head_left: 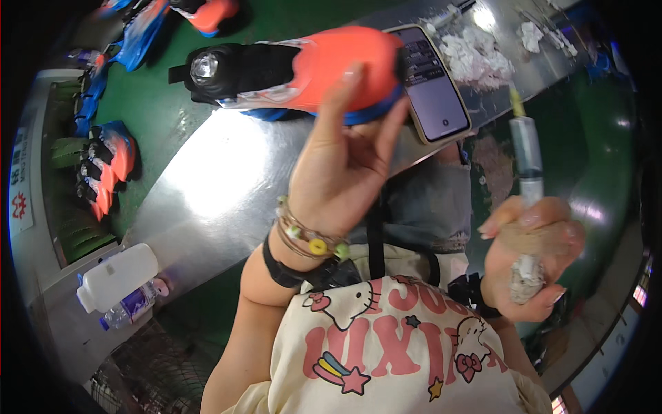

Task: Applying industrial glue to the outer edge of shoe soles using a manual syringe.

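Note:
My left hand (pixel 341 162) grips an orange shoe (pixel 338 65) by its toe end, thumb along the upper and fingers at the blue sole. The shoe has a black collar and is held sideways above the metal table, its heel to the left. At the right, my right hand (pixel 531 241) is closed around a syringe (pixel 527 148) with a yellowish tip pointing away from me. A crumpled whitish wad (pixel 527 279) also sits in that hand. A smartphone (pixel 445 114) with a lit screen lies just right of the shoe.
Crumpled white tissue (pixel 476 58) lies on the far part of the metal table (pixel 172 221). More orange and blue shoes (pixel 107 169) stand on the green surface (pixel 165 131) at the left. A white bottle (pixel 124 276) and a clear plastic bottle (pixel 131 307) are at the lower left.

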### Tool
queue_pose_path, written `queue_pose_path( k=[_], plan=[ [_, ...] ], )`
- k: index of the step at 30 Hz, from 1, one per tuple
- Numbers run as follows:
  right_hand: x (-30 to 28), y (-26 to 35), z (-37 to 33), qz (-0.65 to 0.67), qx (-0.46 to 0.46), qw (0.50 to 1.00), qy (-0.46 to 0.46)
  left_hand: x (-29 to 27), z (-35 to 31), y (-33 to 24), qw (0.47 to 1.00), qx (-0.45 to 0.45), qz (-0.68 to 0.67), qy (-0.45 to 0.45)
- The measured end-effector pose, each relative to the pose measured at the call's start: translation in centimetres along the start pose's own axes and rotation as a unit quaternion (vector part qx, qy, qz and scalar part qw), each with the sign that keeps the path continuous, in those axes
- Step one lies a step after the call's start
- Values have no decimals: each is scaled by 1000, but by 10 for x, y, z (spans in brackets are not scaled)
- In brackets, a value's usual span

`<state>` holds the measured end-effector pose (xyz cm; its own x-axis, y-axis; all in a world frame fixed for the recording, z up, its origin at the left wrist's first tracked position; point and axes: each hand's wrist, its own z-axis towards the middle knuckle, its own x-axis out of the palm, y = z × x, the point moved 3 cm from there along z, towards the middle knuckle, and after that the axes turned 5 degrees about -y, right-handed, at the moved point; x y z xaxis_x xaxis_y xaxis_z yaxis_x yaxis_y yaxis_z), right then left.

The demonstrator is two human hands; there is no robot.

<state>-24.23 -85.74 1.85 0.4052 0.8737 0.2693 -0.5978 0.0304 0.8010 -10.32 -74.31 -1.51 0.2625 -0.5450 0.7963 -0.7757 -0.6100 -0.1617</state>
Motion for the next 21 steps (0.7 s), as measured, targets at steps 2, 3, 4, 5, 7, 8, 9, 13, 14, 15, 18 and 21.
queue_pose_path(
  k=[2, 3, 4, 5, 7, 8, 9, 13, 14, 15, 18, 21],
  plan=[
    [-14, 11, 7, -4, -15, 1000, -3, -6, 10, -29, 998, 48, -25, -34],
    [-25, 7, 4, -39, -4, 998, -47, -17, 15, -56, 998, 64, -15, -9],
    [-34, 6, 2, -79, 7, 993, -90, -32, 25, -88, 997, 74, -7, 19],
    [-40, 7, 4, -105, 28, 985, -136, -47, 35, -125, 996, 80, -2, 33],
    [-45, -4, 4, -114, 58, 973, -193, -104, 50, -224, 990, 125, 61, 13],
    [-46, -6, 8, -99, 52, 975, -191, -132, 51, -278, 980, 158, 117, -12],
    [-49, -9, 9, -99, 67, 969, -217, -166, 49, -331, 967, 212, 91, -103],
    [-57, -23, 16, -74, 82, 962, -250, -268, -18, -459, 813, 473, 133, -312],
    [-60, -29, 17, -68, 84, 966, -237, -280, -36, -474, 767, 515, 205, -323],
    [-64, -34, 20, -73, 79, 965, -240, -283, -27, -468, 772, 511, 206, -317],
    [-73, -50, 31, -78, 80, 963, -244, -272, -9, -436, 756, 530, 158, -350],
    [-81, -74, 42, -66, 95, 956, -271, -218, 22, -389, 857, 437, 49, -270]
  ],
)
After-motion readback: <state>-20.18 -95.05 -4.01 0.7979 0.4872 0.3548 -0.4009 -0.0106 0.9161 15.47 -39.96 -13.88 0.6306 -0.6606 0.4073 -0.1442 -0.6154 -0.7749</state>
